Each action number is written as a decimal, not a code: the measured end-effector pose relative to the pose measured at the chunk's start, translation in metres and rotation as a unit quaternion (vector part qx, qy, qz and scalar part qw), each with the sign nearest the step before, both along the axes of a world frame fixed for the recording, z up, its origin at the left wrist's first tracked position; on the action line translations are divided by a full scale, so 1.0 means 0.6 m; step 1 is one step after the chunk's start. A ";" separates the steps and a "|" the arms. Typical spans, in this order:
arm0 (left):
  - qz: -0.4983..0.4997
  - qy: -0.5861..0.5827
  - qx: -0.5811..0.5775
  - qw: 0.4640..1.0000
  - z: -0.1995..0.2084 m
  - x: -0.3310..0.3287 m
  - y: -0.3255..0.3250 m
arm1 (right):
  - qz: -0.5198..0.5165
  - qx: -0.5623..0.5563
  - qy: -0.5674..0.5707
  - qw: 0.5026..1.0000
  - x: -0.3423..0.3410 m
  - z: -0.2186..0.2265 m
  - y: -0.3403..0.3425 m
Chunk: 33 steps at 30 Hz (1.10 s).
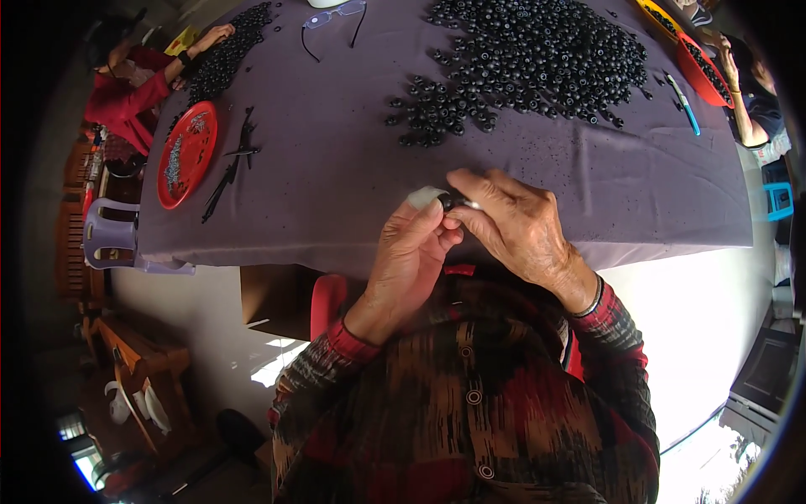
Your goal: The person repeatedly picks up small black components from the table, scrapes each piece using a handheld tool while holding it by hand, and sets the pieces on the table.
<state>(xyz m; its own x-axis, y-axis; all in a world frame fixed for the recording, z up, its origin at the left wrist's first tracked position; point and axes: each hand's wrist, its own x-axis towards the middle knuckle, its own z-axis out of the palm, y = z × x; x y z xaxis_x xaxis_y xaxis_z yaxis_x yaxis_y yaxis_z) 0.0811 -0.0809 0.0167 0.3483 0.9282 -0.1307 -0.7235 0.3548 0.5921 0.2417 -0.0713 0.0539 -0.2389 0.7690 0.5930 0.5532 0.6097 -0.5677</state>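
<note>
Over the near edge of the table, my left hand (410, 248) pinches a small round black piece (449, 202) between thumb and forefinger. A whitish cover (426, 197) wraps the tip of that forefinger. My right hand (525, 223) comes in from the right, its thumb and forefinger closed close against the black piece. A small pale tip shows between those fingers, too blurred to name. Farther off on the cloth lies a large heap of similar small black pieces (546, 59).
A red plate (207, 155) with small silvery bits lies left, beside thin black strips (231, 172). Glasses (336, 15) rest at the back. A blue-and-white pen-like tool (687, 109) and a red bowl (703, 74) are right. Two other people sit at the sides; one touches another black heap (227, 55).
</note>
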 end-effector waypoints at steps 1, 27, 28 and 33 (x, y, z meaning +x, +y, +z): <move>0.000 0.001 0.000 1.000 -0.001 -0.001 -0.001 | 0.014 0.015 -0.036 0.999 0.001 -0.002 -0.001; 0.084 0.100 -0.054 0.990 0.017 -0.030 0.030 | -0.059 0.015 -0.152 0.987 0.016 -0.023 0.015; 0.078 0.123 -0.025 0.989 0.020 -0.036 0.036 | -0.103 0.029 -0.179 0.978 0.033 -0.026 0.031; 0.081 0.229 0.022 0.970 0.020 -0.088 0.047 | -0.173 -0.057 -0.122 0.976 0.080 -0.005 0.098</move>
<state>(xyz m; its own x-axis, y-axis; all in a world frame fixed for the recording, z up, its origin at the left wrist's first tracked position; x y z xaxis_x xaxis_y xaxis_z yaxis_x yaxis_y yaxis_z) 0.0285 -0.0526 0.0289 0.1126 0.9740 -0.1965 -0.4250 0.2259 0.8765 0.2896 -0.0125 0.0509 -0.0770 0.8861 0.4570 0.8422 0.3031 -0.4458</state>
